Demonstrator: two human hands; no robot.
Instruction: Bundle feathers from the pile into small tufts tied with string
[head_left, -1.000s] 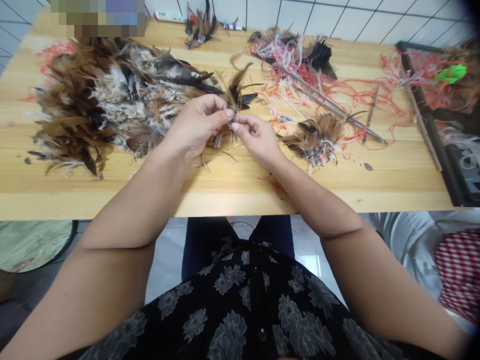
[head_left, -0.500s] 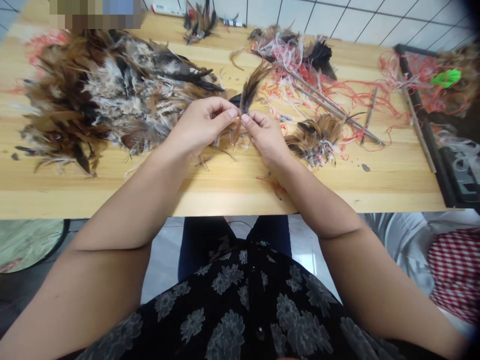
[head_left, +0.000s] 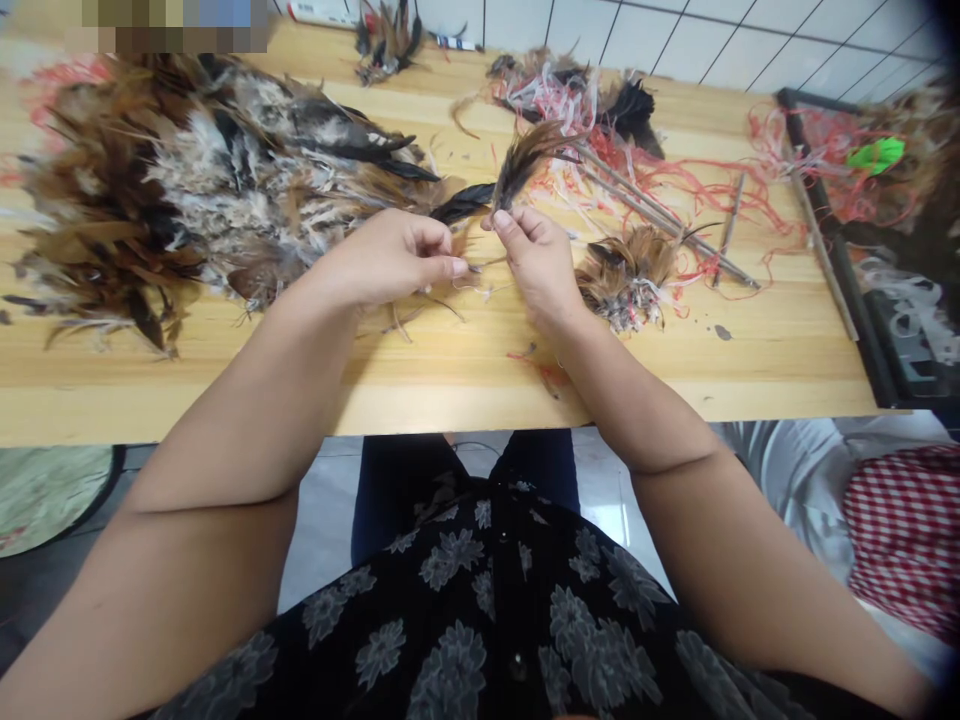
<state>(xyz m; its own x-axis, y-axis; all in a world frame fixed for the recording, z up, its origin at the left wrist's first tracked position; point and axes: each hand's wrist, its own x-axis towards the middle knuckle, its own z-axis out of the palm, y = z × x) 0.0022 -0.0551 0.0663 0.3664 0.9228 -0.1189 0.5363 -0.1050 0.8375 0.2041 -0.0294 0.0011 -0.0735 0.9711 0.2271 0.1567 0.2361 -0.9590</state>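
Feather tuft (head_left: pixel 525 160) in tight pinch, R hand (head_left: pixel 540 265) fingers (head_left: pixel 504 222)

two hands, a left hand (head_left: pixel 390 265) and a right hand (head_left: pixel 536 255). one wooden table (head_left: pixel 450 370). one big heap of feathers (head_left: pixel 187 180), one small held bunch (head_left: pixel 525 160), one loose bundle (head_left: pixel 630 275), one far tuft (head_left: pixel 386 40). at least three thin sticks (head_left: pixel 660 215). one tangle of string (head_left: pixel 570 95). one black frame (head_left: pixel 851 270).

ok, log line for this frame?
right hand: pinches small brown feather tuft | left hand: pinched shut, contents unclear | beside: large brown-and-white feather heap on pale wooden table
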